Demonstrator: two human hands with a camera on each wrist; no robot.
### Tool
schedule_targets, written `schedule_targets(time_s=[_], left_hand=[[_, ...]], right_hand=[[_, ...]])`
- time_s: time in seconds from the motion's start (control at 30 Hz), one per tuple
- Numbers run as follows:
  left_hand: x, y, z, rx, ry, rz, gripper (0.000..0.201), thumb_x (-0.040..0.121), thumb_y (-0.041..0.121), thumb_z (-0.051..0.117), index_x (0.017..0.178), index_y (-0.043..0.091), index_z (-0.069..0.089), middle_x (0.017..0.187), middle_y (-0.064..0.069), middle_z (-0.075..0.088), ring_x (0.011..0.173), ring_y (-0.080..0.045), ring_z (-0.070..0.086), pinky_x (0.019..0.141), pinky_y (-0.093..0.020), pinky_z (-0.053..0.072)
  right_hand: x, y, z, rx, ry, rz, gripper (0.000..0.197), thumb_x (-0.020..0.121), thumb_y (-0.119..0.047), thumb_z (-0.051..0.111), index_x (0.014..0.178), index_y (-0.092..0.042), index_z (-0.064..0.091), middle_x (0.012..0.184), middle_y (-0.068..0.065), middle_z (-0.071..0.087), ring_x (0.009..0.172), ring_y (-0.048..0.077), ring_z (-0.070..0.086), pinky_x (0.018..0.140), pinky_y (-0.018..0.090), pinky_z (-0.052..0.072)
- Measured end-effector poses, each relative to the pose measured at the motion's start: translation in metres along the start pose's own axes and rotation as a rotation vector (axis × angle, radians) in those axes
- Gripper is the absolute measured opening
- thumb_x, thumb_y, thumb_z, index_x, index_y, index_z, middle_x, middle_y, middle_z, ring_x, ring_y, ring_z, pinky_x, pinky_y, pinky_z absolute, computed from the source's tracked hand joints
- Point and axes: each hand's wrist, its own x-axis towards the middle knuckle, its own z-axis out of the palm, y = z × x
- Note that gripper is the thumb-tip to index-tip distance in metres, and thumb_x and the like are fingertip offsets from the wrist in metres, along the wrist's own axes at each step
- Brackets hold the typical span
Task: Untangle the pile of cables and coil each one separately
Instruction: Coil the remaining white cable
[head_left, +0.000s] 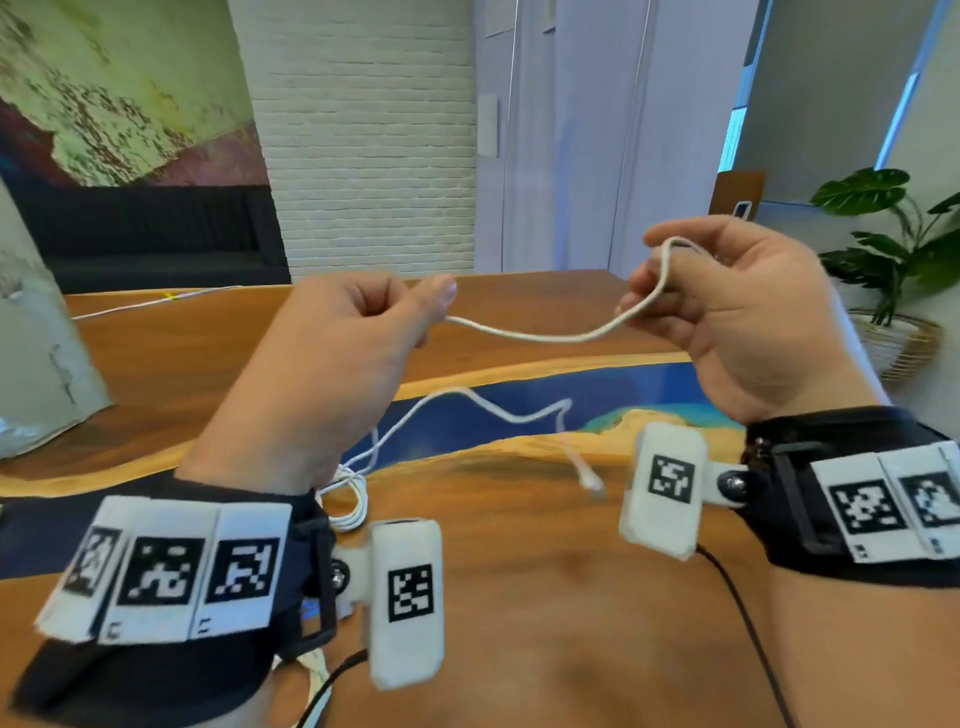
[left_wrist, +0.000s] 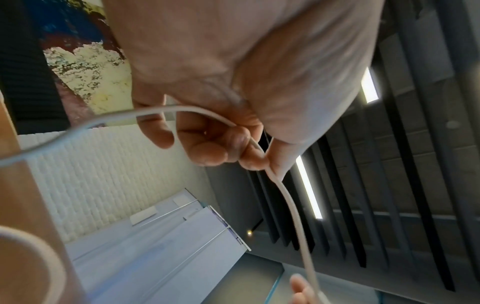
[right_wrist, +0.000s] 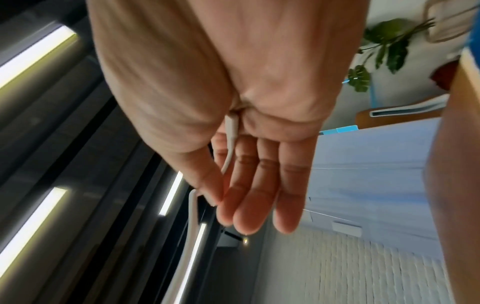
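A thin white cable (head_left: 545, 338) sags in the air between my two hands above the wooden table (head_left: 519, 597). My left hand (head_left: 436, 306) pinches it with curled fingers (left_wrist: 213, 152), and the cable (left_wrist: 293, 205) runs on toward the other hand. My right hand (head_left: 660, 270) has it looped over the index finger with the thumb pressed on it. Its fingers (right_wrist: 249, 205) lie nearly straight, and the cable's plug (right_wrist: 231, 125) rests against the palm. More white cable (head_left: 493, 410) trails below to a small coil (head_left: 348, 504) by my left wrist and a loose plug end (head_left: 589, 475).
The table has a blue resin strip (head_left: 597, 395) across its middle. A second white cable (head_left: 156, 304) lies at the far left edge. A grey slab (head_left: 41, 364) stands at the left, and a potted plant (head_left: 893, 249) at the right. Black wrist-camera wires (head_left: 748, 623) hang near me.
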Motion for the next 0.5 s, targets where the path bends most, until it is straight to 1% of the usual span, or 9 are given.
schedule_targets(time_s=[0.03,0.1,0.13,0.17,0.23,0.3,0.37,0.43,0.5], left_hand=[[0.001,-0.004,0.001,0.023,0.006,-0.009,0.056,0.094,0.053,0.062,0.067,0.005,0.053,0.064,-0.010,0.047,0.057,-0.020,0.035,0.049,-0.025,0.032],[0.003,-0.009,0.005,0.050,0.019,-0.029,0.053,0.097,0.055,0.057,0.068,0.010,0.057,0.065,-0.010,0.051,0.056,-0.017,0.039,0.044,-0.021,0.029],[0.003,-0.010,0.007,0.055,0.029,-0.035,0.048,0.098,0.054,0.055,0.072,0.014,0.061,0.065,-0.005,0.052,0.054,-0.013,0.040,0.042,-0.018,0.029],[0.002,-0.008,0.008,0.063,0.039,-0.033,0.043,0.098,0.053,0.055,0.078,0.017,0.064,0.064,0.002,0.052,0.049,-0.009,0.038,0.042,-0.016,0.029],[0.001,-0.005,0.009,0.086,0.070,-0.022,0.036,0.098,0.053,0.056,0.086,0.021,0.064,0.058,0.016,0.047,0.045,-0.003,0.037,0.043,-0.015,0.031],[-0.001,-0.001,0.009,0.114,0.097,0.009,0.044,0.097,0.054,0.057,0.079,0.014,0.062,0.050,0.015,0.042,0.045,-0.005,0.035,0.047,-0.023,0.032],[-0.004,0.005,0.010,0.148,0.101,0.049,0.058,0.096,0.054,0.059,0.064,0.006,0.051,0.047,0.010,0.033,0.045,-0.011,0.030,0.050,-0.030,0.029],[-0.008,0.011,0.012,0.166,0.060,0.052,0.066,0.093,0.056,0.062,0.056,0.003,0.046,0.046,0.005,0.031,0.044,-0.014,0.028,0.049,-0.029,0.029],[-0.014,0.016,0.015,0.163,-0.063,-0.009,0.070,0.092,0.061,0.059,0.054,0.003,0.058,0.042,0.002,0.030,0.040,-0.014,0.027,0.043,-0.020,0.029]], right_hand=[[-0.003,-0.002,0.006,-0.053,-0.071,-0.006,0.014,0.099,-0.002,0.059,0.097,-0.011,0.069,0.065,0.002,0.065,0.061,0.020,0.062,0.069,0.038,0.058],[-0.009,-0.005,0.017,-0.148,-0.187,-0.012,0.017,0.102,-0.009,0.058,0.095,-0.013,0.073,0.060,-0.001,0.060,0.056,0.018,0.056,0.064,0.037,0.054],[-0.011,-0.007,0.020,-0.180,-0.215,-0.016,0.020,0.104,-0.012,0.056,0.096,-0.014,0.074,0.059,-0.001,0.057,0.053,0.018,0.053,0.059,0.035,0.053],[-0.012,-0.009,0.023,-0.207,-0.213,-0.026,0.022,0.105,-0.012,0.054,0.097,-0.015,0.075,0.057,-0.001,0.055,0.050,0.017,0.051,0.055,0.034,0.052],[-0.012,-0.015,0.025,-0.264,-0.133,-0.059,0.025,0.104,-0.011,0.052,0.102,-0.018,0.076,0.055,-0.003,0.054,0.045,0.016,0.047,0.051,0.034,0.050],[-0.012,-0.019,0.023,-0.331,-0.026,-0.095,0.033,0.099,-0.005,0.049,0.108,-0.021,0.076,0.053,-0.005,0.056,0.043,0.015,0.047,0.051,0.036,0.050],[-0.014,-0.022,0.023,-0.391,0.023,-0.114,0.040,0.094,-0.003,0.047,0.110,-0.023,0.077,0.051,-0.007,0.057,0.046,0.015,0.048,0.053,0.040,0.051],[-0.018,-0.023,0.028,-0.373,-0.032,-0.079,0.040,0.093,-0.003,0.045,0.103,-0.022,0.079,0.049,-0.006,0.051,0.047,0.015,0.046,0.054,0.042,0.051],[-0.021,-0.021,0.035,-0.294,-0.124,-0.019,0.042,0.092,0.001,0.041,0.097,-0.017,0.079,0.053,0.003,0.042,0.044,0.016,0.040,0.052,0.039,0.048]])
